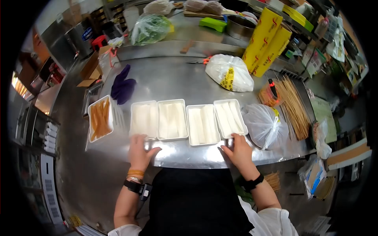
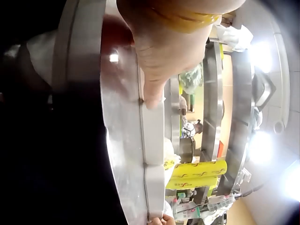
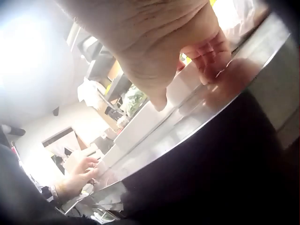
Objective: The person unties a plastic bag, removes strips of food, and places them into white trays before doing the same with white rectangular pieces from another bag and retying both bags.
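Several white trays stand in a row on the steel table (image 1: 177, 157), among them the leftmost tray (image 1: 144, 119) and the rightmost tray (image 1: 231, 118), all holding pale flat strips. The left hand (image 1: 141, 152) rests its fingers on the near edge of the leftmost tray, thumb spread to the right. At the near edge of the rightmost tray, the right hand (image 1: 239, 152) touches with its fingers, thumb pointing left. The left wrist view shows the left hand (image 2: 166, 51) against a tray's white side; in the right wrist view the right hand (image 3: 154, 47) is beside the tray sides.
A white container (image 1: 111, 122) with orange-brown strips stands at left, a purple cloth (image 1: 123, 85) behind it. Plastic bags (image 1: 267, 125), a white bag (image 1: 229, 73), skewers (image 1: 293, 108) and yellow rolls (image 1: 263, 41) lie right and behind. The table's front edge is near the body.
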### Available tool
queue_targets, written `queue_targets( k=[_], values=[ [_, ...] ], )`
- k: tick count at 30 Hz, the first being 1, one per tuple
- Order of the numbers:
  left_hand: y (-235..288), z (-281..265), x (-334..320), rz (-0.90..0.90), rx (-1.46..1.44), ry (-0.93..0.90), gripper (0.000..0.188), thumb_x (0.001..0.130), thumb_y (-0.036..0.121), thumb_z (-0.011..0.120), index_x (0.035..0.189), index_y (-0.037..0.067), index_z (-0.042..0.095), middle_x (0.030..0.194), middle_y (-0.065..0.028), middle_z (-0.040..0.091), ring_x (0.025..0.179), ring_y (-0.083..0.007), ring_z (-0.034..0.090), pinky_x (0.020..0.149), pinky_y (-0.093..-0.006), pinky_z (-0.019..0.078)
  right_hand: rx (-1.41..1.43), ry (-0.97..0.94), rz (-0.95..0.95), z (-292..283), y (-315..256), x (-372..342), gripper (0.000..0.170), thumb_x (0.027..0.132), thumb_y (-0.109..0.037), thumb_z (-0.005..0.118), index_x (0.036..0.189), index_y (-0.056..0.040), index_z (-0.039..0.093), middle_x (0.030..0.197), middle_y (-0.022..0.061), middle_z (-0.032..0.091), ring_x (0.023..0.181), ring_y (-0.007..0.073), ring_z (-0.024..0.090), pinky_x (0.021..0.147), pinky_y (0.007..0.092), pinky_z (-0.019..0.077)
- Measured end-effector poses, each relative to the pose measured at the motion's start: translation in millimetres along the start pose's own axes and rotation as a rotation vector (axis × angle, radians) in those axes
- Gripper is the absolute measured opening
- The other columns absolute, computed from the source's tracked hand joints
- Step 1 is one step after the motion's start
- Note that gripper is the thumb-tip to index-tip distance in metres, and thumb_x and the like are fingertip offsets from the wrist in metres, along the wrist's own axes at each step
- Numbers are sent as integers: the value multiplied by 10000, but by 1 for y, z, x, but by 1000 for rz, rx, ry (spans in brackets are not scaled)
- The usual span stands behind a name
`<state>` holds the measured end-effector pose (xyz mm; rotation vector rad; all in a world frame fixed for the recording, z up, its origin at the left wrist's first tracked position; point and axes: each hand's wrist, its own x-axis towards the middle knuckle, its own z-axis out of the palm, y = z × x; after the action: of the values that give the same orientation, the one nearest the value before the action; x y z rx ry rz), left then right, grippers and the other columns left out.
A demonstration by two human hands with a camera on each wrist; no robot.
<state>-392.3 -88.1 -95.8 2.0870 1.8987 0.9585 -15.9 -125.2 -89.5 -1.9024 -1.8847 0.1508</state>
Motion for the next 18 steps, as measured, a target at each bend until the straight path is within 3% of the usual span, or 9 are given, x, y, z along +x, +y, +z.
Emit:
queue_targets(
  k=[2,6,8,12,15,18],
  values=[
    [14,8,10,42,57,43,717,551,329,914,1103,42,558,1078,-87,518,776,-226,549,690,-340,497,-28,-9,18,2,-11,14,655,751,-484,754,1171,-30,541,998,169,608,822,341,653,660,418,530],
    [18,34,29,24,21,52,680,569,272,910,1089,40,537,1024,-75,510,760,-214,528,685,-341,486,24,10,62,17,-14,32,656,725,-462,781,1145,-18,541,978,174,635,783,331,669,645,413,532],
    [14,50,40,3,53,119,622,597,199,893,1077,28,537,984,-76,504,755,-201,509,688,-329,475,5,99,-20,26,-7,42,631,721,-443,791,1120,-21,545,934,176,633,725,333,663,626,409,536],
    [8,64,80,23,44,119,568,669,149,861,1116,22,534,1024,-91,489,720,-205,477,711,-333,461,30,114,16,29,-12,74,557,747,-455,768,1029,-31,540,891,184,629,695,343,643,600,419,520],
    [12,69,103,-24,17,151,544,703,150,846,1126,17,531,1052,-101,484,738,-199,496,718,-328,468,15,7,48,36,-13,90,523,766,-434,756,1014,-30,535,844,177,634,692,344,638,590,423,512],
    [-24,88,118,3,-38,185,521,720,148,838,1120,15,533,1061,-105,482,745,-187,512,730,-321,476,-19,30,8,41,-11,93,527,781,-453,731,987,-10,531,745,124,639,705,310,655,572,414,524]
  ],
)
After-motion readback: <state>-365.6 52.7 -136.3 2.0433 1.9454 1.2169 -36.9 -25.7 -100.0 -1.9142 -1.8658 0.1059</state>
